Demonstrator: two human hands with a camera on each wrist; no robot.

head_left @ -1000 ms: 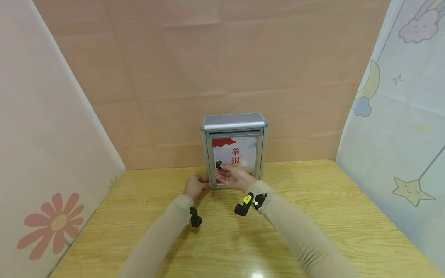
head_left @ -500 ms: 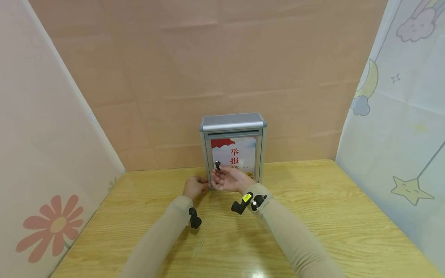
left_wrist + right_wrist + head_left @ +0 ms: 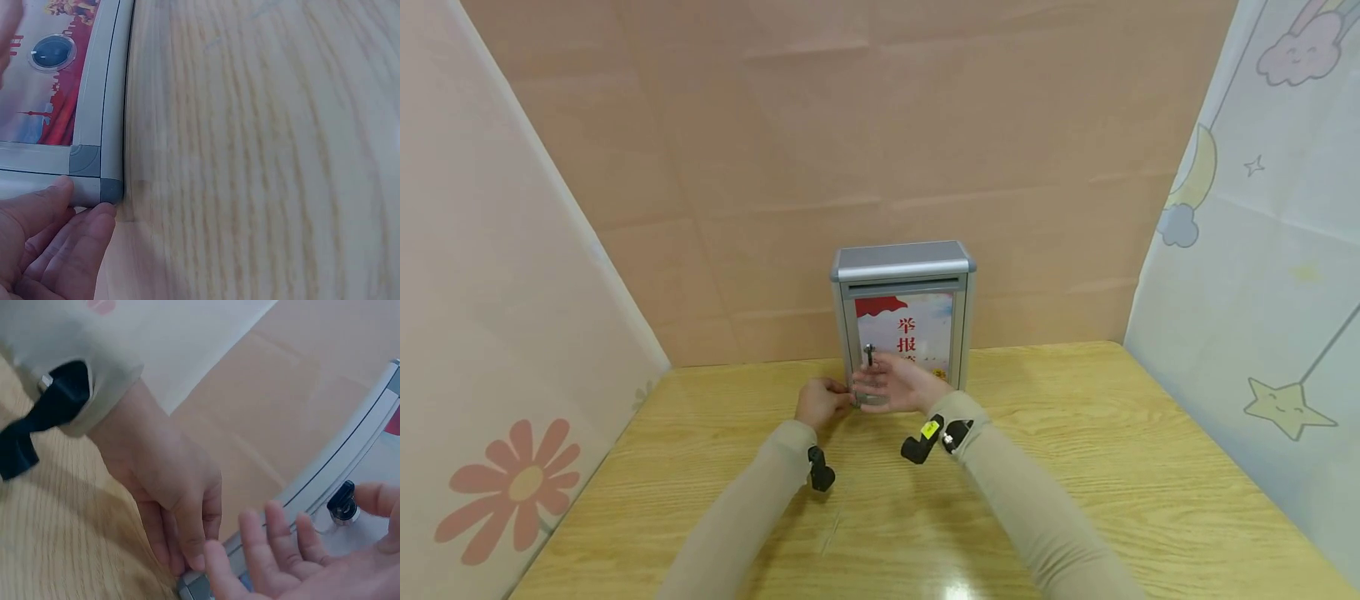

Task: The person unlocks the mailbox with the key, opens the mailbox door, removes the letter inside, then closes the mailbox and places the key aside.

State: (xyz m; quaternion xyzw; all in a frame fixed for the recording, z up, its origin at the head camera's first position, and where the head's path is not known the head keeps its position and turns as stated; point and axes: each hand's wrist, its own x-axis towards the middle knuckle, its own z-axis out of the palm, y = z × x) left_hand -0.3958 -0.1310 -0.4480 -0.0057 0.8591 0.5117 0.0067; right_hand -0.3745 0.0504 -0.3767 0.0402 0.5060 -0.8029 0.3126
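Box (image 3: 891,332) stands upright at the rear of our desk (image 3: 1075,433). Our left grip (image 3: 823,402) pinches its lower left corner between thumb and fingers. Our right grip (image 3: 897,384) is relaxed, fingers loosely spread before the box; its thumb touches the black key (image 3: 341,496) in the lock (image 3: 345,516). Compared with half a second earlier, we note right fingers less curled and the black key more vertical; the box and left grip hold the same position.
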